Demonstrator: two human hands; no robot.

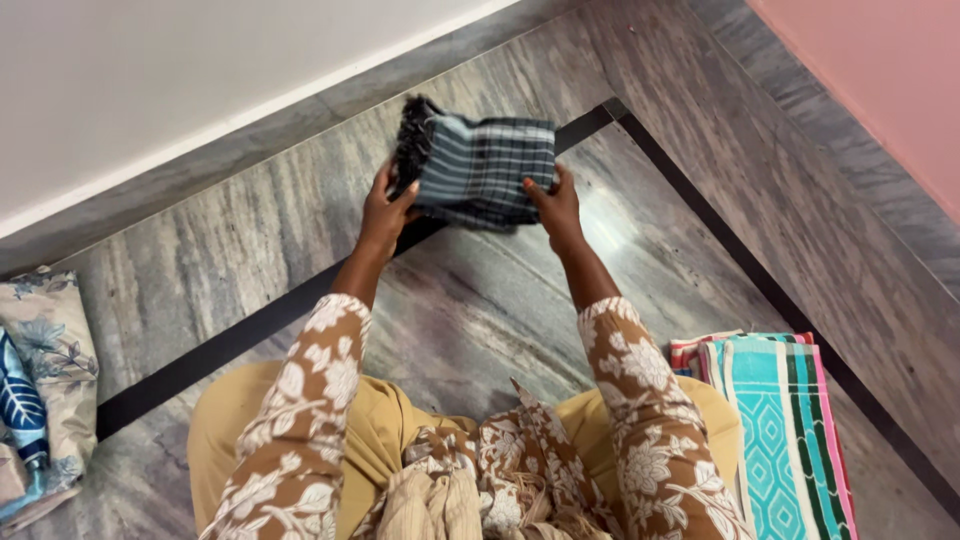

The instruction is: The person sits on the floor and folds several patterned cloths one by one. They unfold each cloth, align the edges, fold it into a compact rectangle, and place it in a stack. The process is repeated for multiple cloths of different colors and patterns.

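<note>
A folded dark blue and grey checked cloth (485, 168) with a black fringe on its left end is held up above the grey stone floor (250, 260). My left hand (385, 212) grips its left lower edge near the fringe. My right hand (555, 205) grips its right lower edge. Both arms are stretched forward in brown sleeves with a white flower print. My knees in tan trousers show at the bottom of the view.
A stack of folded towels (785, 430), the top one turquoise with pink and green stripes, lies at my right. Floral fabric (40, 370) in beige and blue lies at the left edge. A white wall runs at the back, a pink wall at the right.
</note>
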